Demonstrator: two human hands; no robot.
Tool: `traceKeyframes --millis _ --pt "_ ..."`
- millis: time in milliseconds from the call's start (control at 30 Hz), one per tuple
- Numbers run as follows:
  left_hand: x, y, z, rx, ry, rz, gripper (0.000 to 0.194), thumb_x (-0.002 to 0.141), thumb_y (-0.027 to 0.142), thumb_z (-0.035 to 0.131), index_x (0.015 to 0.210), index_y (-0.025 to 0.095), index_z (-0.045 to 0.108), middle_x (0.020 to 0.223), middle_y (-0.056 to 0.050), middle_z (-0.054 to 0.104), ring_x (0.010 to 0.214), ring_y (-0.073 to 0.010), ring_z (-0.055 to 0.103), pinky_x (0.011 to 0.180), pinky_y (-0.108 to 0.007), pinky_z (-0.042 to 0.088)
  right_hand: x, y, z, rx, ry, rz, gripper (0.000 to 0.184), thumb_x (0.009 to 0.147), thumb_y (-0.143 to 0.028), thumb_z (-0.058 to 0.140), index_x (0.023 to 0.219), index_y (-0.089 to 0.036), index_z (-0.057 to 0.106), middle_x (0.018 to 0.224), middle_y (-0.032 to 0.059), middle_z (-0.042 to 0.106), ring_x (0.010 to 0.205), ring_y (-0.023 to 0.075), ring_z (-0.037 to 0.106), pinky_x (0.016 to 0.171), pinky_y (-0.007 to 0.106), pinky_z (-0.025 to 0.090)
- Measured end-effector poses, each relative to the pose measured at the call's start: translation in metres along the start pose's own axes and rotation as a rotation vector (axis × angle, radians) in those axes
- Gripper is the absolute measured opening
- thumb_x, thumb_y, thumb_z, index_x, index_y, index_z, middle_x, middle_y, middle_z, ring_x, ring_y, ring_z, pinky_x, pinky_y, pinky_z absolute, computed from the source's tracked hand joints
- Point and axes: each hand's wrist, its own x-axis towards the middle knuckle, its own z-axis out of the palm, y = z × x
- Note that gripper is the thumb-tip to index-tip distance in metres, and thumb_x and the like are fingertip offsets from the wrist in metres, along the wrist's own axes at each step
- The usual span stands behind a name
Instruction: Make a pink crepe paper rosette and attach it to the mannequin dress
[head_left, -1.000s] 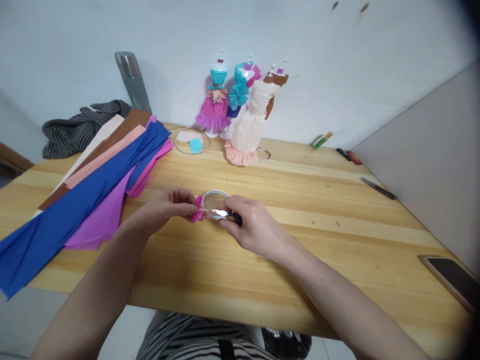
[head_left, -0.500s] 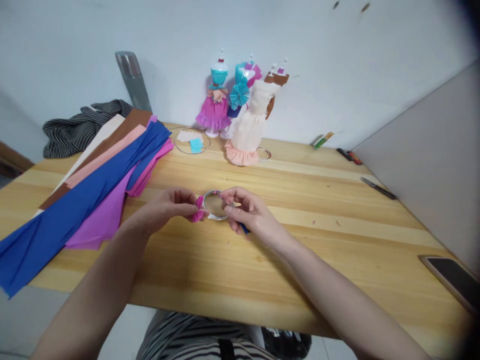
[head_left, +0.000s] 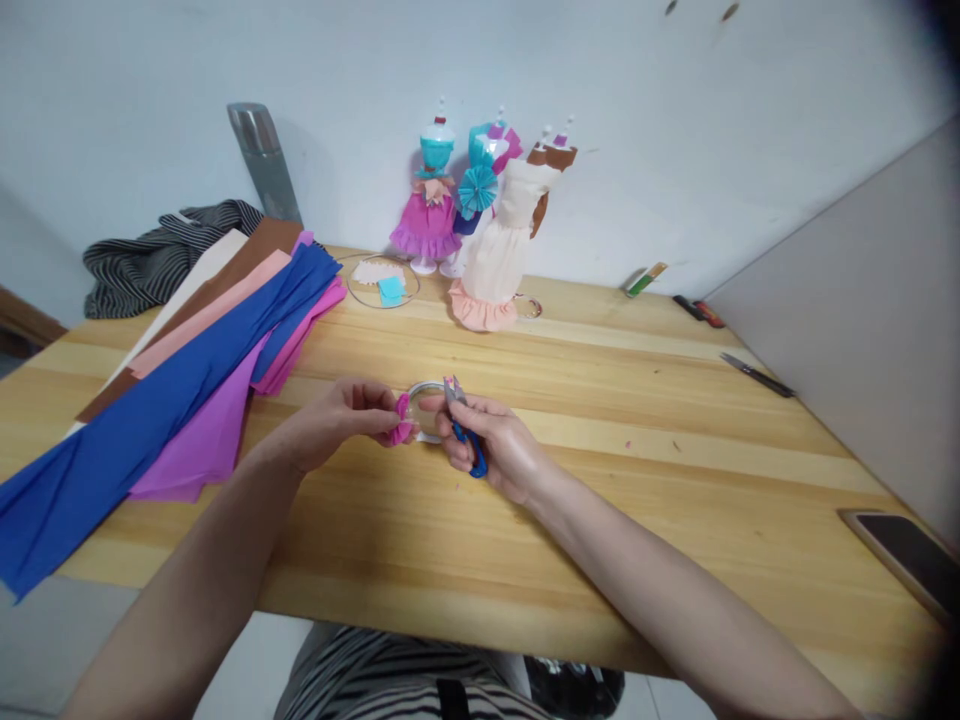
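My left hand (head_left: 352,412) is closed, its thumb and fingertips pinching a small gathered piece of bright pink crepe paper (head_left: 403,432). Just to the right, my right hand (head_left: 499,437) grips a pair of small scissors with blue handles (head_left: 478,462). Their grey blades point away from me, and pink specks show near the tips. A pale roll of tape (head_left: 418,390) lies on the wooden table (head_left: 600,540) between both hands, partly covered by the right fingers and the blades.
Coloured crepe paper sheets (head_left: 187,410) lie on the left by a striped cloth (head_left: 142,255) and a bottle (head_left: 262,160). Paper-dressed mannequins (head_left: 499,255) stand against the wall. A craft knife (head_left: 757,376) and a phone (head_left: 900,560) are on the right.
My right hand has drawn the scissors back from the pink paper and turned them, so the blades now point away from me. My left hand keeps its pinch, almost in place.
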Motion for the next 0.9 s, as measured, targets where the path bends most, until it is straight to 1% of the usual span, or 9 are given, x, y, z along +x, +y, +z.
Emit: traceKeyframes --millis 100,133,200,267,367,500,667,767,900 --pt "0.001 -0.002 0.000 -0.049 0.082 0.009 0.012 0.070 0.025 0.075 0.069 0.014 0.072 0.069 -0.003 0.070 0.066 -0.0103 0.061 0.065 -0.020 0.049 -0.003 -0.003 0.001 0.009 0.012 0.093 0.027 0.085 -0.038 0.058 0.096 -0.014 0.063 0.054 -0.0042 0.050 0.035 0.0055 0.032 0.035 0.020 0.018" --pt "0.002 -0.002 -0.001 -0.062 0.106 0.014 0.012 0.069 0.025 0.076 0.069 0.014 0.072 0.069 -0.003 0.070 0.066 -0.0102 0.061 0.065 -0.020 0.049 -0.004 -0.004 0.002 0.008 0.007 0.141 0.031 0.090 -0.042 0.052 0.094 -0.013 0.063 0.051 -0.0041 0.049 0.034 0.0054 0.029 0.035 0.019 0.016" --pt "0.002 -0.003 -0.001 -0.080 0.139 0.027 0.014 0.068 0.026 0.078 0.067 0.014 0.071 0.067 -0.002 0.070 0.066 -0.0103 0.062 0.065 -0.020 0.049 -0.006 -0.006 0.004 0.020 -0.015 0.265 0.046 0.096 -0.048 0.037 0.087 -0.011 0.063 0.049 -0.0027 0.047 0.034 0.0053 0.026 0.034 0.019 0.013" --pt "0.002 -0.003 0.000 -0.088 0.150 0.044 0.014 0.068 0.026 0.078 0.066 0.014 0.071 0.068 -0.002 0.070 0.068 -0.0106 0.062 0.066 -0.020 0.049 -0.007 -0.006 0.007 0.038 -0.039 0.385 0.057 0.098 -0.049 0.026 0.082 -0.009 0.063 0.050 -0.0010 0.046 0.034 0.0052 0.026 0.034 0.019 0.012" --pt "0.001 -0.003 0.001 -0.097 0.153 0.072 0.013 0.069 0.026 0.078 0.067 0.014 0.071 0.067 -0.001 0.070 0.067 -0.0098 0.062 0.065 -0.018 0.049 -0.007 -0.002 0.009 0.046 -0.062 0.465 0.060 0.098 -0.047 0.023 0.079 -0.007 0.064 0.053 0.0001 0.046 0.035 0.0047 0.027 0.035 0.019 0.012" --pt "0.002 -0.003 0.002 -0.095 0.144 0.079 0.012 0.069 0.025 0.078 0.069 0.015 0.072 0.067 -0.001 0.070 0.064 -0.0091 0.060 0.064 -0.018 0.048 -0.007 0.003 0.011 0.027 -0.085 0.476 0.055 0.097 -0.044 0.029 0.080 -0.006 0.065 0.054 0.0001 0.045 0.035 0.0046 0.029 0.035 0.018 0.013" --pt "0.002 -0.002 0.004 -0.060 0.095 0.077 0.012 0.070 0.025 0.077 0.069 0.013 0.072 0.068 -0.002 0.070 0.064 -0.0098 0.060 0.063 -0.019 0.048 -0.008 0.004 0.015 0.011 -0.088 0.435 0.049 0.097 -0.042 0.032 0.078 -0.008 0.062 0.055 -0.0001 0.046 0.037 0.0052 0.030 0.035 0.018 0.014" --pt "0.002 0.000 0.007 -0.049 0.067 0.077 0.013 0.069 0.025 0.076 0.067 0.013 0.071 0.065 -0.001 0.068 0.062 -0.0097 0.058 0.062 -0.020 0.047 -0.008 0.005 0.015 0.005 -0.093 0.404 0.048 0.096 -0.044 0.034 0.079 -0.009 0.063 0.055 -0.0007 0.046 0.038 0.0053 0.030 0.036 0.018 0.015" --pt "0.003 0.001 0.009 -0.031 0.023 0.077 0.015 0.070 0.027 0.075 0.067 0.013 0.070 0.066 -0.002 0.068 0.064 -0.0112 0.059 0.064 -0.021 0.048 -0.007 0.008 0.013 0.008 -0.108 0.368 0.048 0.092 -0.050 0.043 0.079 -0.009 0.065 0.056 -0.0021 0.044 0.038 0.0045 0.030 0.036 0.018 0.015"
